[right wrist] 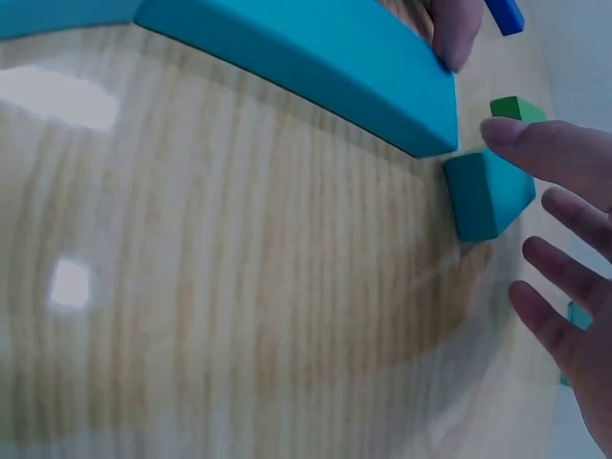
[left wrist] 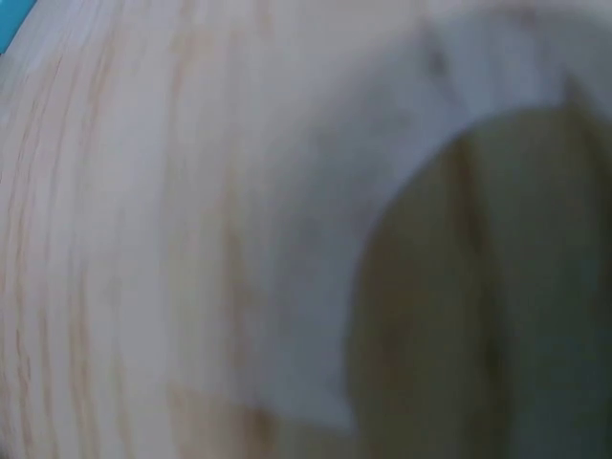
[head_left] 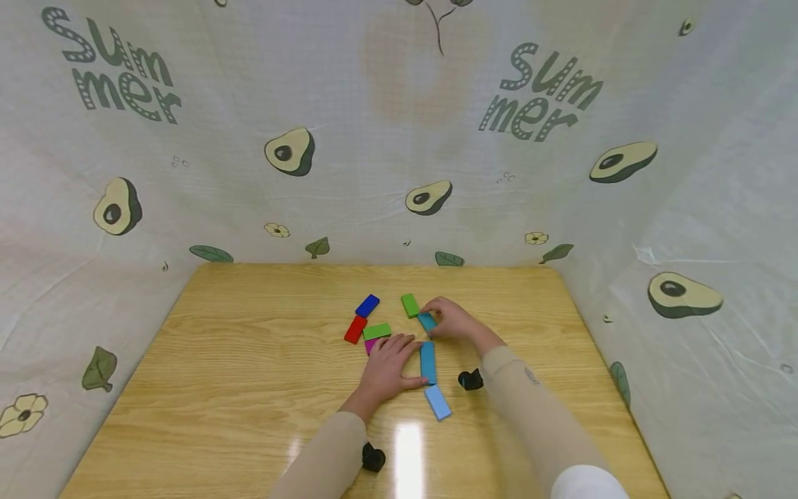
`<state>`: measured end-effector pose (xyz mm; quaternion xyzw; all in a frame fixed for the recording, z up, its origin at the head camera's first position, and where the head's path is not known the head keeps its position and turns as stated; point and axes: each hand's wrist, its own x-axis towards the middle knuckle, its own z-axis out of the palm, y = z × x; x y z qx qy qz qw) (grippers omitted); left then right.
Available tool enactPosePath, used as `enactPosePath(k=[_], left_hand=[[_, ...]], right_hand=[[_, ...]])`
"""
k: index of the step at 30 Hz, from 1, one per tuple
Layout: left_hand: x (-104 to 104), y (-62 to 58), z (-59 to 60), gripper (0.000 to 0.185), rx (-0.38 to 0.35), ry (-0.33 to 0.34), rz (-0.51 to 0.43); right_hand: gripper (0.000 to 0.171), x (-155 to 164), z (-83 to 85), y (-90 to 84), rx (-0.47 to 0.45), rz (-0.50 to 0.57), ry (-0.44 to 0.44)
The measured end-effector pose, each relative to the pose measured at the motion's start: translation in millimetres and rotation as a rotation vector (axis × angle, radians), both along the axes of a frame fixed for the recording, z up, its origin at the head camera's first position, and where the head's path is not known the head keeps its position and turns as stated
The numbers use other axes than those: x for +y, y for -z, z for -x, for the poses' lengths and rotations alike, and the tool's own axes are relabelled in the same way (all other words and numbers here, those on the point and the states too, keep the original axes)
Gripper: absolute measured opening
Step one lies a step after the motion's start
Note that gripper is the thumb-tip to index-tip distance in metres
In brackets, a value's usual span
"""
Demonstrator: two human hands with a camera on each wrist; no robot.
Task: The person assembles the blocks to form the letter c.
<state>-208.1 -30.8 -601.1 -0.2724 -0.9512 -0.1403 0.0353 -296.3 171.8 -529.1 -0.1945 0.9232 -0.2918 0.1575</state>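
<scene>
My right hand holds a short teal block between thumb and index finger; in the right wrist view, a fingertip lies on that block. My left hand rests with fingers spread beside a long teal block, its thumb against the near end. One of its fingertips touches the long block in the right wrist view. Beyond the left fingers lie a magenta block, partly hidden, and a green block. A light blue block adjoins the long block's near end.
Another green block lies by the held block's far end. Red and dark blue blocks form the left side of the curve. Small black objects sit by the wrists. Printed cloth surrounds the wooden table.
</scene>
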Motion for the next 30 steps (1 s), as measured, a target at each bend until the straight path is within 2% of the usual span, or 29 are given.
enactPosePath(k=[5, 11, 20, 25, 30], left_hand=[[1, 0.5, -0.4, 0.082, 0.019, 0.008, -0.009], [2, 0.0, -0.4, 0.082, 0.014, 0.011, -0.011], [2, -1.5, 0.2, 0.08, 0.008, 0.014, -0.024], [0, -0.9, 1.4, 0.079, 0.032, 0.02, -0.029], [-1, -0.1, 2.9, 0.079, 0.029, 0.019, -0.035]], right_hand=[[0.049, 2, 4.7, -4.7, 0.026, -0.075, -0.114], [0.049, -1, 9.7, -7.2, 0.021, -0.132, -0.192], [0.04, -2, 15.4, -9.2, 0.001, -0.179, -0.216], [0.037, -1, 16.0, -14.0, -0.013, -0.15, -0.212], [0.034, 1, 16.7, -14.2, -0.041, -0.126, -0.17]])
